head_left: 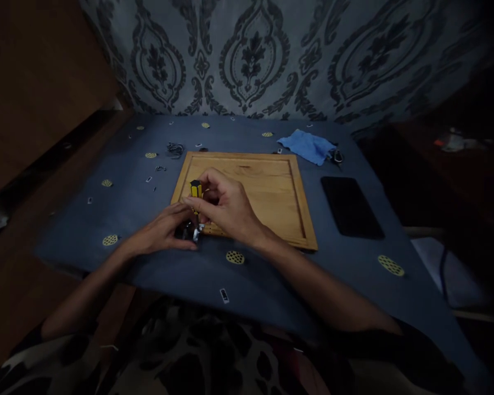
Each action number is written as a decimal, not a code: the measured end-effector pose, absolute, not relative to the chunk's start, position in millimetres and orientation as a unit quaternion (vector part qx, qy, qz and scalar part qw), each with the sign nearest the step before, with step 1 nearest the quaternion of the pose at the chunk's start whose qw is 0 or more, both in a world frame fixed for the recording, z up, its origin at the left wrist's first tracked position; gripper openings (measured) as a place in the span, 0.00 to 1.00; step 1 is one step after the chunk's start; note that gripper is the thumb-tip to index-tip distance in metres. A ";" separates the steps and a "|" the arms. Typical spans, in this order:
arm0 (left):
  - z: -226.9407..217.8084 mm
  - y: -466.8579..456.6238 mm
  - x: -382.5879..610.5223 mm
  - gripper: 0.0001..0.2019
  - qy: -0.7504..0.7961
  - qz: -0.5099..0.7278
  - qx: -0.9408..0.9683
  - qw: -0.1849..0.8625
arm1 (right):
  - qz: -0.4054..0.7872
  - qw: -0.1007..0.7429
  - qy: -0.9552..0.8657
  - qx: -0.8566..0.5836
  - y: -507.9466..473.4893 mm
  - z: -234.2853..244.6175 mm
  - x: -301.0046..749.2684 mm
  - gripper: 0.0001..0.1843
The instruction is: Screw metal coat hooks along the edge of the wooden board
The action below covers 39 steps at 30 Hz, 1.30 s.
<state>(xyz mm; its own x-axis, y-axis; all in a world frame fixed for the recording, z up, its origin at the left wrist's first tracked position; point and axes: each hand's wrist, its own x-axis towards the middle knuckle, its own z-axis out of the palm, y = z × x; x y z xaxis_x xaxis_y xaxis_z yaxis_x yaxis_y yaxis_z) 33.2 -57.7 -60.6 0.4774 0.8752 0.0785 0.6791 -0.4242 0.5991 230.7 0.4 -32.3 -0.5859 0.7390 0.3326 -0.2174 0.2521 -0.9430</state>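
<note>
A wooden framed panel (267, 189) lies flat on the cloth-covered table. My right hand (230, 206) is closed round a yellow and black screwdriver (196, 189), which stands nearly upright over the panel's near left corner. The tip points down at a small shiny metal fitting (197, 232), which looks like a cabinet hinge. My left hand (162, 227) grips this fitting from the left, thumb on the near side and fingers on the far side. Its fingertips lie close to the screwdriver shaft, and part of the fitting is hidden. Small dark holes show along the panel's near edge.
A blue cloth (307, 146) lies behind the panel, with a small dark item (337, 157) beside it. A black phone or tablet (351, 207) rests at the right. Several small metal pieces (175, 150) lie at the back left. A patterned curtain (253, 60) hangs behind the table.
</note>
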 end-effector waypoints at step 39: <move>-46.4 -74.0 54.4 0.06 0.566 0.415 0.670 0.243 | 0.296 0.261 -0.858 -0.329 -19.8 -101.0 246.3 0.07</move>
